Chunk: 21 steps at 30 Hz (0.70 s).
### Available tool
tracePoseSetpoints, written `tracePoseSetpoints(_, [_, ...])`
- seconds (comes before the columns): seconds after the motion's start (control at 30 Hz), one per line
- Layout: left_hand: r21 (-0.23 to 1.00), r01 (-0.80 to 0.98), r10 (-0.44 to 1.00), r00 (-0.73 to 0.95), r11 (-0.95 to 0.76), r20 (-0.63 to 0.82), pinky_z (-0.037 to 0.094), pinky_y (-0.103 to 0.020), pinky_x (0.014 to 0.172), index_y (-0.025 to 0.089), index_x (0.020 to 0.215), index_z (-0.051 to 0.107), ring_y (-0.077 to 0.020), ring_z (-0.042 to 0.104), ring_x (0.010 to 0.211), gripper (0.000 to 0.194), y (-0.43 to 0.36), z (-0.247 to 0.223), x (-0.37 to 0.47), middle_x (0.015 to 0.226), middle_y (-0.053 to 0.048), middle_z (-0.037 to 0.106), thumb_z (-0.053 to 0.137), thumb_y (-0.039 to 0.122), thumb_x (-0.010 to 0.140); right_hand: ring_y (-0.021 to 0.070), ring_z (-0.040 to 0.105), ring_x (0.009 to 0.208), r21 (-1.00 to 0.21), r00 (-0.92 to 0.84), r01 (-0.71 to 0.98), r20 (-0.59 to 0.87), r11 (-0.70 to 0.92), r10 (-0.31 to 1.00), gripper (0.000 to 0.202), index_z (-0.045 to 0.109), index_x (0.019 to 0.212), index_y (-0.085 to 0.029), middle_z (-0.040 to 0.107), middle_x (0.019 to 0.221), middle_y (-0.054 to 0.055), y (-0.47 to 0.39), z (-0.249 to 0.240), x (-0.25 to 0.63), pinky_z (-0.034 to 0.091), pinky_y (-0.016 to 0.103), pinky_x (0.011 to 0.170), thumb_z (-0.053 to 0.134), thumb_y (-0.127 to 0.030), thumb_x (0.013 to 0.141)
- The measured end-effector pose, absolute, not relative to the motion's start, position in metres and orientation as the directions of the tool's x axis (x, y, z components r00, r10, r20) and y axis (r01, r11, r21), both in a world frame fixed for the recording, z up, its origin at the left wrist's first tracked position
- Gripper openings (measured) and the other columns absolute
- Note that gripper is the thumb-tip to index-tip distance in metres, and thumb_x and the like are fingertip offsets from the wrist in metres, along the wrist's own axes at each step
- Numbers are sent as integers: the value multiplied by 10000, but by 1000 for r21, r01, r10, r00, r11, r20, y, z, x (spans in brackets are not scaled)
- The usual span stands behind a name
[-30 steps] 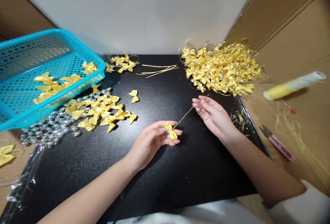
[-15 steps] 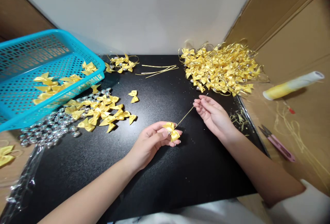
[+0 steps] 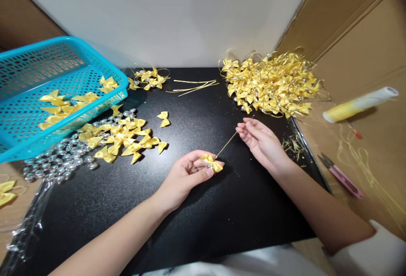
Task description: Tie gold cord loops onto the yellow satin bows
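Over the middle of the black table, my left hand (image 3: 187, 176) holds a yellow ribbon bow (image 3: 216, 166) between thumb and fingers. A silver bead shows at the bow's centre, partly behind the thumb. From the bow a thin gold cord (image 3: 226, 144) runs taut up to the right. My right hand (image 3: 261, 140) pinches its far end between thumb and fingertips, and a short tip sticks out beyond them. A single yellow bow (image 3: 163, 119) lies on the table ahead of my left hand.
A blue basket (image 3: 72, 117) holding yellow bows stands at left, beside loose bows (image 3: 127, 138) and silver beads (image 3: 57, 161). Cut gold cords (image 3: 196, 86) lie at the back. A heap of corded bows (image 3: 271, 83) sits back right. Pink snips (image 3: 344, 180) and a yellow-white roll (image 3: 360, 104) lie right.
The bow has tilted in my left hand, and the left thumb has shifted down and slightly right across it. My right hand keeps its pinch on the cord, almost unmoved.
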<state>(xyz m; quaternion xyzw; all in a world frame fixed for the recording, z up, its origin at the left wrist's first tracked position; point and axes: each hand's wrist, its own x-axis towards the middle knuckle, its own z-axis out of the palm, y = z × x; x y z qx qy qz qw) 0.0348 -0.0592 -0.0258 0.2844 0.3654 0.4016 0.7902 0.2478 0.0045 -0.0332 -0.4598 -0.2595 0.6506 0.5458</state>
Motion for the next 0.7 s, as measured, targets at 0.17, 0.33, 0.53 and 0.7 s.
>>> tracePoseSetpoints(0.17, [754, -400, 839, 405, 520, -363, 526, -162, 795, 164, 952, 679, -93, 721, 831, 268, -60, -26, 35, 890, -39, 792, 821, 181, 725, 82, 707, 737, -828, 10, -485, -325, -280, 945, 269, 731, 802, -225, 746, 777, -30, 4, -32, 247, 572, 154, 688, 883, -333, 609])
tracePoseSetpoints(0.33, [771, -386, 843, 411, 506, -347, 554, -186, 748, 180, 1077, 649, -96, 717, 756, 364, -64, -30, 36, 888, -42, 791, 803, 194, 747, 85, 699, 729, -844, 48, -465, -325, -267, 944, 239, 721, 805, -220, 738, 764, -25, 5, -32, 249, 565, 160, 678, 865, -314, 640])
tracePoseSetpoints(0.53, [815, -336, 860, 381, 472, -341, 549, -172, 740, 158, 963, 675, -90, 707, 744, 254, -65, -29, 37, 849, -28, 778, 802, 190, 745, 59, 673, 684, -876, 124, -439, -276, -197, 953, 221, 703, 793, -215, 706, 721, -42, 8, -30, 252, 553, 133, 650, 856, -298, 657])
tracePoseSetpoints(0.7, [824, -309, 859, 365, 475, -359, 547, -168, 729, 146, 919, 689, -83, 698, 714, 224, -64, -26, 39, 833, -31, 779, 807, 190, 733, 43, 652, 664, -877, 129, -446, -259, -177, 957, 237, 684, 791, -219, 682, 701, -58, 10, -31, 253, 546, 109, 628, 861, -308, 660])
